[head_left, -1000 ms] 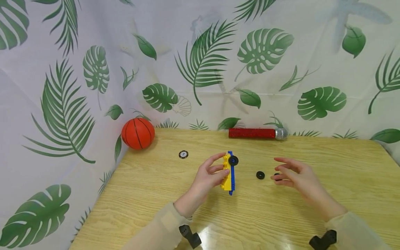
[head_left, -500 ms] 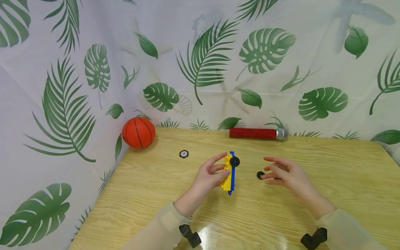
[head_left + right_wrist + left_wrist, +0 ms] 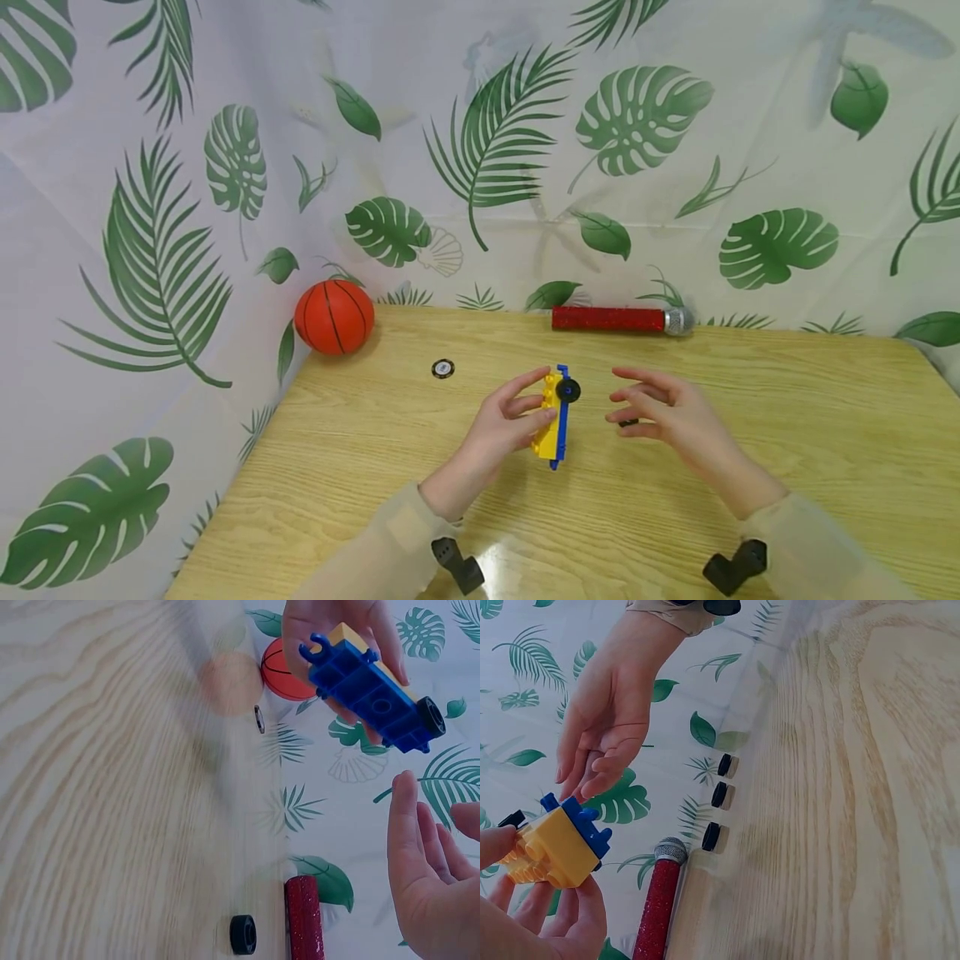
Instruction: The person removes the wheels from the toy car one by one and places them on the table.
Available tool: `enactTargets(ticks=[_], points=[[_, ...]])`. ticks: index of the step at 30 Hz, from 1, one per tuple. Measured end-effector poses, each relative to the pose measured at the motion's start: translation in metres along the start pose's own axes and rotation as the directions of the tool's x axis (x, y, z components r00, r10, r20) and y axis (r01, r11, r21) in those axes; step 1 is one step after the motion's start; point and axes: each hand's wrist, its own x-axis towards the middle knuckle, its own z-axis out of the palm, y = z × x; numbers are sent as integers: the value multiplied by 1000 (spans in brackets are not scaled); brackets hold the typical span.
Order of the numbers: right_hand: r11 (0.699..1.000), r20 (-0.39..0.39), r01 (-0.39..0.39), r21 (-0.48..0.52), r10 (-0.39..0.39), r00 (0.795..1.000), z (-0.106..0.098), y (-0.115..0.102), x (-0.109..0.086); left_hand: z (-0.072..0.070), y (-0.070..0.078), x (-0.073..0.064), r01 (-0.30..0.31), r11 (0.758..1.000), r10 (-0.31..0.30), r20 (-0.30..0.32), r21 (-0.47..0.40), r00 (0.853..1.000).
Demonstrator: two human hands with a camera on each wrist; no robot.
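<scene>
In the head view my left hand [image 3: 497,433] grips a toy car [image 3: 549,442] above the table, fingers on its yellow, studded brick body. Its blue chassis [image 3: 375,697] faces the right hand, and a black wheel [image 3: 568,391] shows at its far end. My right hand [image 3: 671,408] hovers to the right of the car with relaxed fingers and nothing between them. Below those fingers a black tyre [image 3: 628,422] is partly hidden. The left wrist view shows three small tyres on the table in a row, the nearest tyre [image 3: 711,836] close to the microphone.
At the back lies a red glittery microphone [image 3: 607,319] with a silver head. An orange-red ball [image 3: 334,317] with black lines sits at the back left corner. A black-rimmed chip [image 3: 443,368] lies on the wooden table [image 3: 360,467]. Leaf-patterned cloth [image 3: 480,167] hangs behind.
My right hand has moved left, closer to the toy car, and now covers tyres that showed before. The left hand keeps holding the car with hardly any motion.
</scene>
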Motion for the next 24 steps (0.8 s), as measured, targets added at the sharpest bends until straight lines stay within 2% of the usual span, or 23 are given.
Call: enactTargets(ticks=[15,24], points=[[998,37,33,57,-35,999,18,-6,7,3,-1,0,18,1000,-18,5,10,1000],[997,66,37,68,-42,997,24,-6,7,7,1,0,0,1000,0,24,-8,1000]])
